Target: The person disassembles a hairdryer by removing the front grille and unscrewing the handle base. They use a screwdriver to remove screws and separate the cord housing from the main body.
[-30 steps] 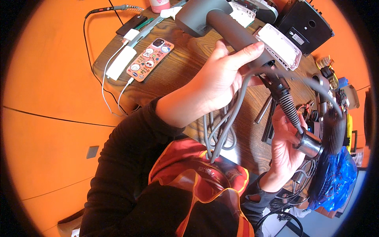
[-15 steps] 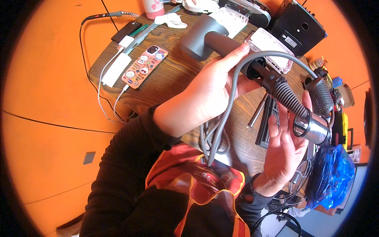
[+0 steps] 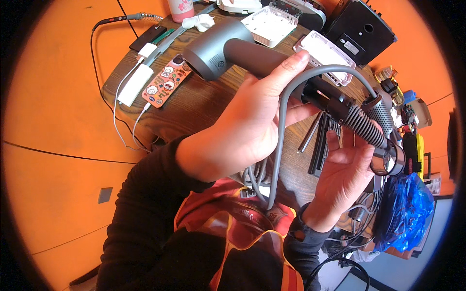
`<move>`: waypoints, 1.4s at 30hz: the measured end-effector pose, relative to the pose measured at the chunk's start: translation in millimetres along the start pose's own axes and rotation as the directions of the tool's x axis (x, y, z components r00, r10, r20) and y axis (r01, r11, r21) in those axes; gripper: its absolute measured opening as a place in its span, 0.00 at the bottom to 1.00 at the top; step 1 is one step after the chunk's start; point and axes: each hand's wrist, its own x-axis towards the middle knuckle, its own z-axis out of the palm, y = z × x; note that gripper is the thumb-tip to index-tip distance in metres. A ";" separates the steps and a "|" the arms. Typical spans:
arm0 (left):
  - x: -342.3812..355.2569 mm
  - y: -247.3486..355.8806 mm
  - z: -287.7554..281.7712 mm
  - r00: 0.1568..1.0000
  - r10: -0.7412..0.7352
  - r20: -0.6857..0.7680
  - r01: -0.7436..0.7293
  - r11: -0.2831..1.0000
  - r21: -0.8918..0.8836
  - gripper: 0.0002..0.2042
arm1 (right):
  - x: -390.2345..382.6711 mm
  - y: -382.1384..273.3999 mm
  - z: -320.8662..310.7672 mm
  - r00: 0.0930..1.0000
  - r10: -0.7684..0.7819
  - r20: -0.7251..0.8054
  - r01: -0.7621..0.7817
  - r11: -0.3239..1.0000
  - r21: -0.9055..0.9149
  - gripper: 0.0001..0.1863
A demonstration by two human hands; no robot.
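Observation:
A grey hair dryer (image 3: 257, 56) lies tilted across my left hand (image 3: 252, 114), its wide head (image 3: 208, 51) at the upper left. The fingers of that hand wrap round the handle, thumb on top. From the handle's lower end sticks a black inner part (image 3: 332, 99) with a ribbed cable sleeve (image 3: 364, 123). My right hand (image 3: 342, 169) pinches the sleeve's far end, thumb in front, other fingers partly hidden behind. Beside the thumb sits a shiny ring-shaped collar (image 3: 390, 160). A perforated filter cover (image 3: 381, 114) hangs on the grey cable (image 3: 286, 97), which loops over my left fingers.
On the wooden table (image 3: 213, 102) lie a stickered phone (image 3: 167, 82), a white power bank (image 3: 136, 85) and white plastic shells (image 3: 327, 56). A black box (image 3: 361, 31) stands at the back. A blue plastic bag (image 3: 405, 211) is at the right, a soldering iron (image 3: 128, 18) at the far left.
The dryer has shifted left and turned, its head now nearer the phone. My right fingers, spread before, have curled in at the sleeve, and the collar is tilted differently.

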 end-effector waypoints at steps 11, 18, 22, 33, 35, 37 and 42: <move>-10.5 -3.3 5.6 0.983 0.181 -0.032 -0.172 0.968 0.184 0.16 | -9.4 4.8 -3.4 0.999 0.046 0.005 -0.046 0.994 0.104 0.24; -9.7 -2.9 3.4 0.937 0.344 0.062 -0.346 0.885 0.312 0.14 | -7.8 6.6 -4.3 0.991 0.127 -0.048 -0.122 0.987 0.104 0.18; -11.3 4.8 -5.6 0.925 0.314 0.213 -0.371 0.867 0.333 0.13 | -5.8 12.6 -6.5 0.999 0.037 -0.022 -0.035 0.993 0.116 0.18; -5.9 4.3 -25.1 0.864 0.150 0.481 -0.201 0.978 0.055 0.18 | -17.4 18.0 -12.9 0.958 -0.214 0.194 0.211 0.977 0.035 0.19; -2.9 3.0 -27.7 0.824 0.136 0.549 -0.162 0.987 -0.002 0.20 | -18.9 16.4 -13.1 0.967 -0.179 0.179 0.186 0.982 -0.028 0.23; -0.2 2.6 -30.5 0.818 0.123 0.562 -0.132 0.991 -0.025 0.21 | -22.6 12.1 -11.6 0.981 -0.139 0.133 0.157 0.979 -0.133 0.25; 9.9 0.8 -36.9 0.713 0.232 0.662 -0.193 0.972 -0.134 0.21 | -27.7 -0.2 -4.0 0.988 0.132 -0.075 -0.134 0.991 -0.016 0.26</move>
